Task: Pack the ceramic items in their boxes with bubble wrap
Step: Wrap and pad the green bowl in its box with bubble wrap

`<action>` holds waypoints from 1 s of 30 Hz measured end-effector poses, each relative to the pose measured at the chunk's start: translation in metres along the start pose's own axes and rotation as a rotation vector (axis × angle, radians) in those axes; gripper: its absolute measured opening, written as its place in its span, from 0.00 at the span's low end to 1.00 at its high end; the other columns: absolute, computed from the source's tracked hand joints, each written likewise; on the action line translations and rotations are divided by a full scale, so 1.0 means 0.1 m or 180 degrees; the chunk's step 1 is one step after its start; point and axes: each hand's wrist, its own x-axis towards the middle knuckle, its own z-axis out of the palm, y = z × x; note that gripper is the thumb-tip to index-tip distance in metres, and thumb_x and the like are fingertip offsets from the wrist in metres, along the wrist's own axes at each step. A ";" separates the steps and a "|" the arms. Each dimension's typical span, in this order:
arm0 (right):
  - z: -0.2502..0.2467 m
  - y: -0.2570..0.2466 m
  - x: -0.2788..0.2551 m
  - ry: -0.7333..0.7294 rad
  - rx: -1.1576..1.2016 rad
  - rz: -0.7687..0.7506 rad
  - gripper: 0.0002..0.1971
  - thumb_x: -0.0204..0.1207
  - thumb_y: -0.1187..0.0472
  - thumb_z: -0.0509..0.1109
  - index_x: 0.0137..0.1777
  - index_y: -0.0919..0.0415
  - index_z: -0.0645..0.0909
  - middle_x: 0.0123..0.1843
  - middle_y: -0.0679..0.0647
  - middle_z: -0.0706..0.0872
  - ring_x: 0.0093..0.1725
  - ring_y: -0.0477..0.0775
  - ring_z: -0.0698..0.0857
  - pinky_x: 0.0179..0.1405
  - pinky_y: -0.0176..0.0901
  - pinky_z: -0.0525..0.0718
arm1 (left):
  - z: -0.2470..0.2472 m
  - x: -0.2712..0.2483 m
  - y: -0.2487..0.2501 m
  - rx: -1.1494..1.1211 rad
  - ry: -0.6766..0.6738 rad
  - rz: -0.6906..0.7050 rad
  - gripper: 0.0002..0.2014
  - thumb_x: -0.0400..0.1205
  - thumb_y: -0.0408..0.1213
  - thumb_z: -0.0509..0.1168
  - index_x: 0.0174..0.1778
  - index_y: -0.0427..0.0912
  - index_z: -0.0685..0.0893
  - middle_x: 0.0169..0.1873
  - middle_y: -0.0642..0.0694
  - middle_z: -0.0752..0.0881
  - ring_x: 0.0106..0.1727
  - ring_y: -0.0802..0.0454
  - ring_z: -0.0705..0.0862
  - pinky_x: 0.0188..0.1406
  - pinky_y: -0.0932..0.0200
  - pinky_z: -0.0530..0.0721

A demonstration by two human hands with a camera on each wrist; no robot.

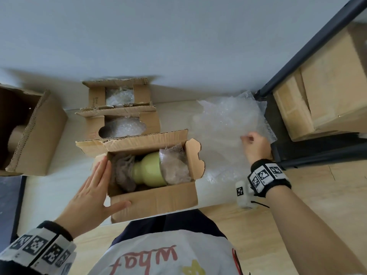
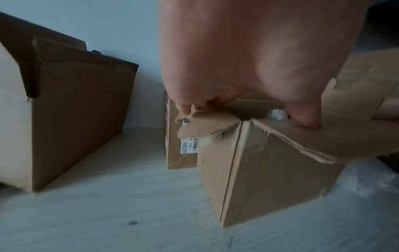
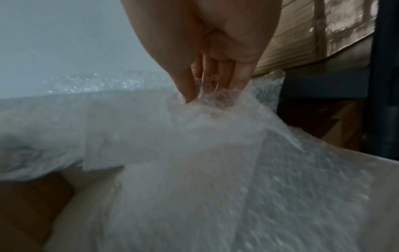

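A pale green ceramic vase (image 1: 149,169) lies on its side in an open cardboard box (image 1: 155,199) just in front of me, with crumpled bubble wrap stuffed at both its ends. My left hand (image 1: 99,187) lies flat with straight fingers on the box's left side, thumb on the front wall; in the left wrist view the left hand (image 2: 248,109) touches the folded-out flap of the box (image 2: 270,179). To the right a loose bubble wrap sheet (image 1: 224,126) is spread on the floor. My right hand (image 1: 251,140) pinches its far right part; in the right wrist view the right hand (image 3: 211,85) lifts the bubble wrap sheet (image 3: 215,153).
Behind the near box stand two smaller open boxes (image 1: 123,124) (image 1: 121,96), each holding a bubble-wrapped item. A large open carton (image 1: 39,135) lies at the left. A dark metal shelf (image 1: 288,76) with stacked cartons stands at the right, a wall behind.
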 end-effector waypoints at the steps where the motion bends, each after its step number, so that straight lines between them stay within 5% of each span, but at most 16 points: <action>1: -0.08 -0.02 0.01 -0.0009 0.0174 -0.0037 0.13 0.79 0.58 0.69 0.55 0.69 0.83 0.51 0.65 0.87 0.52 0.64 0.84 0.42 0.40 0.71 | -0.05 0.00 0.01 0.0139 -0.0046 0.0002 0.59 0.64 0.83 0.42 0.80 0.43 0.34 0.81 0.52 0.34 0.82 0.56 0.38 0.82 0.50 0.48; 3: -0.23 -0.09 0.01 0.0028 0.0553 -0.0188 0.12 0.79 0.61 0.69 0.54 0.71 0.83 0.50 0.67 0.87 0.51 0.62 0.84 0.45 0.41 0.73 | -0.19 0.00 0.08 0.0414 -0.0070 0.0055 0.59 0.64 0.81 0.37 0.83 0.40 0.47 0.83 0.47 0.43 0.83 0.50 0.45 0.82 0.50 0.48; 6: -0.49 -0.32 -0.06 0.0266 0.1093 -0.0443 0.09 0.78 0.61 0.69 0.49 0.69 0.83 0.45 0.63 0.86 0.45 0.55 0.82 0.44 0.42 0.75 | -0.47 0.02 0.32 0.0229 0.0243 0.0249 0.46 0.73 0.75 0.46 0.76 0.41 0.73 0.79 0.42 0.66 0.80 0.42 0.64 0.80 0.45 0.59; 10: -0.72 -0.83 -0.28 0.0420 0.1680 -0.0903 0.07 0.79 0.58 0.69 0.45 0.62 0.81 0.39 0.58 0.86 0.38 0.51 0.84 0.39 0.40 0.81 | -0.94 0.14 0.89 -0.0703 0.0397 0.0609 0.40 0.69 0.70 0.53 0.77 0.56 0.69 0.73 0.65 0.64 0.74 0.58 0.71 0.69 0.64 0.66; 12: -0.74 -1.13 -0.43 0.0314 0.2038 -0.1117 0.06 0.79 0.59 0.69 0.47 0.62 0.81 0.43 0.58 0.87 0.39 0.46 0.87 0.39 0.39 0.86 | -1.14 0.26 1.20 -0.0992 0.0422 0.0697 0.46 0.65 0.74 0.54 0.80 0.59 0.62 0.72 0.63 0.69 0.70 0.57 0.75 0.62 0.68 0.70; 16: -0.74 -1.62 -0.69 0.0277 0.2469 -0.1633 0.08 0.79 0.63 0.68 0.48 0.70 0.81 0.46 0.60 0.87 0.40 0.46 0.88 0.39 0.51 0.90 | -1.45 0.57 1.68 -0.2347 0.0025 0.0395 0.60 0.58 0.77 0.66 0.83 0.52 0.53 0.78 0.49 0.69 0.76 0.54 0.71 0.73 0.54 0.70; 20: -0.70 -1.88 -0.88 0.0052 0.2542 -0.2022 0.06 0.79 0.65 0.69 0.46 0.70 0.80 0.44 0.54 0.85 0.42 0.49 0.86 0.40 0.54 0.89 | -1.64 0.75 1.78 -0.3704 0.0009 -0.0008 0.44 0.66 0.66 0.73 0.72 0.41 0.74 0.64 0.42 0.83 0.61 0.45 0.84 0.64 0.44 0.81; 24: -0.65 -1.92 -0.95 -0.0654 0.2353 -0.2347 0.07 0.75 0.67 0.73 0.49 0.59 0.80 0.49 0.49 0.82 0.52 0.43 0.84 0.52 0.37 0.83 | -1.68 0.77 1.64 -0.3957 0.0392 0.0109 0.13 0.82 0.40 0.66 0.57 0.35 0.85 0.52 0.37 0.89 0.53 0.42 0.88 0.56 0.48 0.87; 27: -0.65 -1.85 -0.88 -0.1180 0.2219 -0.2366 0.13 0.73 0.64 0.76 0.56 0.56 0.82 0.59 0.43 0.81 0.62 0.42 0.81 0.61 0.38 0.79 | -1.72 0.72 1.53 -0.3851 0.0738 0.0121 0.11 0.84 0.37 0.63 0.50 0.34 0.87 0.49 0.35 0.90 0.50 0.43 0.88 0.54 0.46 0.86; 30: -0.67 -1.83 -0.71 -0.0853 0.2591 -0.1543 0.18 0.72 0.48 0.74 0.61 0.48 0.80 0.62 0.36 0.81 0.64 0.35 0.78 0.61 0.40 0.76 | -1.86 0.62 1.45 -0.3681 0.0748 0.0413 0.11 0.85 0.38 0.61 0.48 0.37 0.87 0.44 0.41 0.91 0.37 0.55 0.89 0.38 0.61 0.85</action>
